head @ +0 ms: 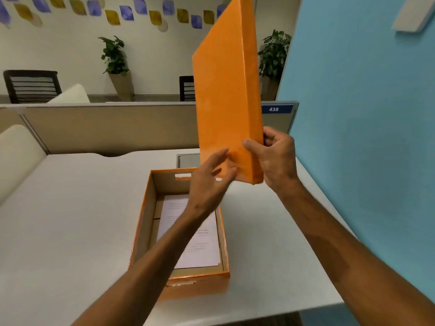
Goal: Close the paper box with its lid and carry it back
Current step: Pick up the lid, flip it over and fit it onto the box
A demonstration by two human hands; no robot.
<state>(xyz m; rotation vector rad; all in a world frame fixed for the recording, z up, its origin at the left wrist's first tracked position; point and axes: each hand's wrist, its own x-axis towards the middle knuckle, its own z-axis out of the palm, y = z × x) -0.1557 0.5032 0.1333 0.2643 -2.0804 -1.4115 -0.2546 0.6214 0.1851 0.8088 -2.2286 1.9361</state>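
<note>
Below my forearms the paper box (141,231) sits open; my right hand (275,158) grips the upright lid (226,90), my left hand (209,182) spread flat against it.

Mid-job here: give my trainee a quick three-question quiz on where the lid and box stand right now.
1. True or false: the orange lid already sits on the orange box.
2. Which hand has a grip on the lid's lower corner? A) left hand B) right hand
3. What lies inside the box?

Key:
1. False; it is held nearly upright above the open box.
2. B; the left hand's open fingers only reach its face.
3. Printed paper sheets.
</note>
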